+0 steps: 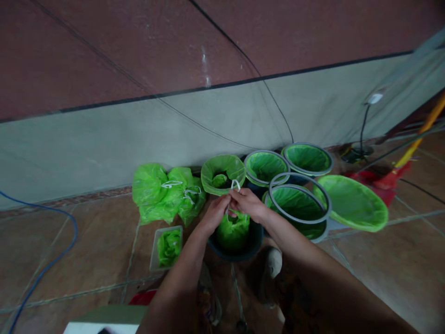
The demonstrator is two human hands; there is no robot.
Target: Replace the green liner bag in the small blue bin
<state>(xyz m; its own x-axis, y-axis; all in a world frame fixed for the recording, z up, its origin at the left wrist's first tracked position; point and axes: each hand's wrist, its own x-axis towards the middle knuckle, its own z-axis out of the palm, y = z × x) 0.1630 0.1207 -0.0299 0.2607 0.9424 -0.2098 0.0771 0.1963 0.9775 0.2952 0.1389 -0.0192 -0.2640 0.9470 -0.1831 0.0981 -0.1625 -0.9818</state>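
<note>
My left hand (218, 211) and my right hand (247, 203) meet above a dark bin (257, 241), closed on the white drawstring (235, 184) of a green trash bag (233, 232). The bag's gathered top rises inside the bin toward my fingers. A loop of the string sticks up past my right fingertips. Just behind my hands stands another bin lined with a green bag (222, 167). To the left lie tied green trash bags (153, 190) with white strings knotted on top.
Several green-lined bins with grey rims (267, 167) stand at right along the wall. A loose grey ring (328, 204) rests across one. A white tub (155, 250) holds green bags. A blue hose (74, 227) lies left; a red dustpan-like object (385, 183) sits right.
</note>
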